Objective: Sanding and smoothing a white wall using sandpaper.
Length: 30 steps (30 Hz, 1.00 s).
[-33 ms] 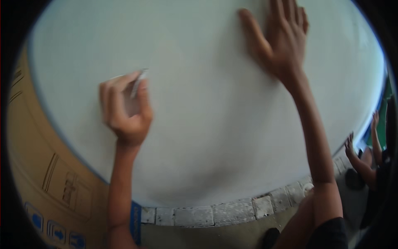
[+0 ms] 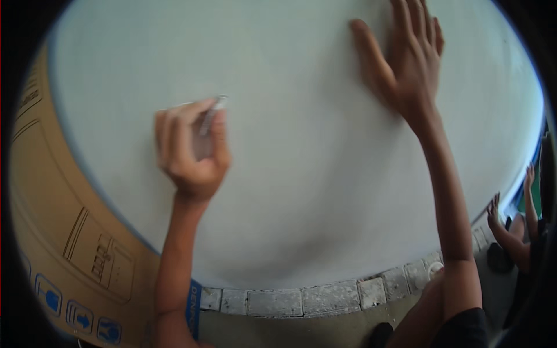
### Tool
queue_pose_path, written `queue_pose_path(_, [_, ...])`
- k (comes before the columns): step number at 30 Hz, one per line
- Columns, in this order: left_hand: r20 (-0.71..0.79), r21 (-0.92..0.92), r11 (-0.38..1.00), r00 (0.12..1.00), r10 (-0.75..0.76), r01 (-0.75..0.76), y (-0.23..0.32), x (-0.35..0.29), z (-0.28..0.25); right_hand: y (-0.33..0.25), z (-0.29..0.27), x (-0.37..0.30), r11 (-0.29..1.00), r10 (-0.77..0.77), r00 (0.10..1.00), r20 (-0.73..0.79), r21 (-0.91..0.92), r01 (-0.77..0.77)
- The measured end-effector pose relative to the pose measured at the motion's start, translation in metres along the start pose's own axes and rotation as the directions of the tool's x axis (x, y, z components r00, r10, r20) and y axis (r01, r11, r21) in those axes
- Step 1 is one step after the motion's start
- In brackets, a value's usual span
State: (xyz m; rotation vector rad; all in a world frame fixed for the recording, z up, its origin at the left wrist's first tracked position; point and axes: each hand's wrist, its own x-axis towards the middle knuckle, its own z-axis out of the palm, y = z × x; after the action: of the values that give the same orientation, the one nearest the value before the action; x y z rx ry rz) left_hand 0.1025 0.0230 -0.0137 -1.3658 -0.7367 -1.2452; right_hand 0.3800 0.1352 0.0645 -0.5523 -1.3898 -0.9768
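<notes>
Brown cardboard makes up the large box (image 2: 52, 197) filling your view from seven to ten o'clock; its side, with printed line drawings and blue symbol squares, faces you, and what it holds is hidden. A narrow blue strip (image 2: 194, 301) stands beside it at seven o'clock, next to your forearm.

Your left hand (image 2: 194, 153) is between nine and ten o'clock, in front of the pale panel (image 2: 278, 180). Its forearm rises from seven o'clock, and the fingers curl over while the thumb closes in from the right. You are pinching a thin, light-edged piece (image 2: 212, 116) between thumb and fingers, its upper end pointing toward one o'clock; it is blurred, so it may be a blade or a folded sheet.

Your right hand (image 2: 415, 72), at two o'clock, holds nothing. It is spread flat, fingers toward twelve and thumb apart toward eleven, palm facing the panel; you cannot tell here whether it presses on it. That arm comes up, nearly straight, from a dark sleeve (image 2: 464, 330) between four and five o'clock.

Grey bricks (image 2: 275, 301) run along the panel's foot from five to seven o'clock. Between three and four, a co-worker's hand (image 2: 494, 211) is raised near the panel's edge.
</notes>
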Motion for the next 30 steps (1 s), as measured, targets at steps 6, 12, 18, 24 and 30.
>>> queue_pose_path(6, [0.051, -0.068, 0.973, 0.973, 0.223, -0.220, 0.023, -0.006, 0.004, -0.014, -0.007, -0.007, 0.987, -0.160, 0.987, 0.021, 0.017, 0.160])
queue_pose_path(12, [-0.060, -0.033, 0.999, 0.998, 0.007, -0.009, -0.015, -0.001, -0.011, -0.040, -0.013, -0.054, 0.968, -0.246, 0.941, 0.234, 0.118, 0.223])
queue_pose_path(18, [0.073, -0.053, 0.978, 0.976, 0.205, -0.202, 0.019, -0.012, -0.001, -0.062, -0.026, -0.055, 0.965, -0.257, 0.895, 0.365, 0.144, 0.219])
queue_pose_path(24, [0.021, 0.039, 0.997, 0.998, 0.063, -0.064, -0.018, -0.002, -0.015, -0.064, -0.028, -0.053, 0.961, -0.258, 0.877, 0.406, 0.196, 0.192])
queue_pose_path(30, [0.051, -0.069, 0.997, 0.998, 0.036, -0.032, 0.002, -0.013, -0.003, -0.060, -0.017, -0.064, 0.940, -0.289, 0.901, 0.325, 0.275, 0.203])
